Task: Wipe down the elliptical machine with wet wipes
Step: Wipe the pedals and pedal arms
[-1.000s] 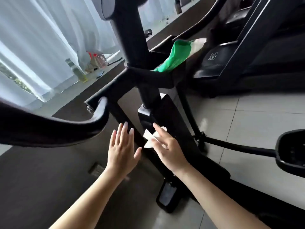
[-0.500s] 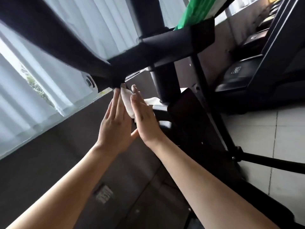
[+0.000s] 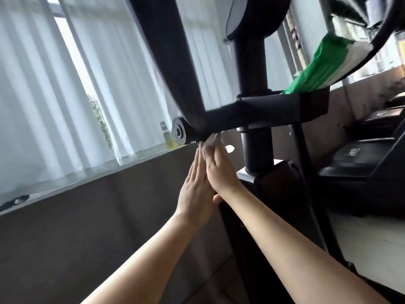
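White wet wipe sits at frame centre, up against the underside of the elliptical machine's crossbar. I see my left hand and right hand flat, fingers straight, sandwiching it at the fingertips. Green wipe pack rests upper right.

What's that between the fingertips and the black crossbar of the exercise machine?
A white wet wipe, in the head view; the left hand and right hand press it up against the crossbar.
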